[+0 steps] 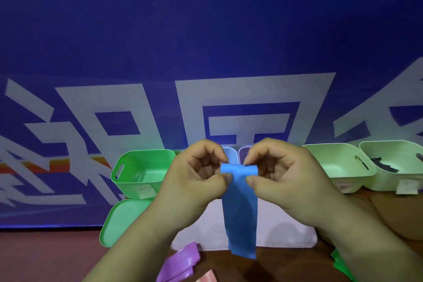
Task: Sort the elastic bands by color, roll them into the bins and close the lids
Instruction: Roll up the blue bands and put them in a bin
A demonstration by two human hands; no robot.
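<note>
Left hand (194,174) and right hand (279,171), side by side and equally near, each pinch the curled-over top edge of a blue band (240,208). Its long axis hangs straight down from them toward the tabletop (57,256). A blue bin (229,154) sits just beyond the knuckles, mostly hidden, its contents unseen.

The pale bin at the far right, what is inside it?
Dark strips, probably elastic bands, lie inside the far right bin. Its near wall and the picture's edge hide the rest of the inside.
</note>
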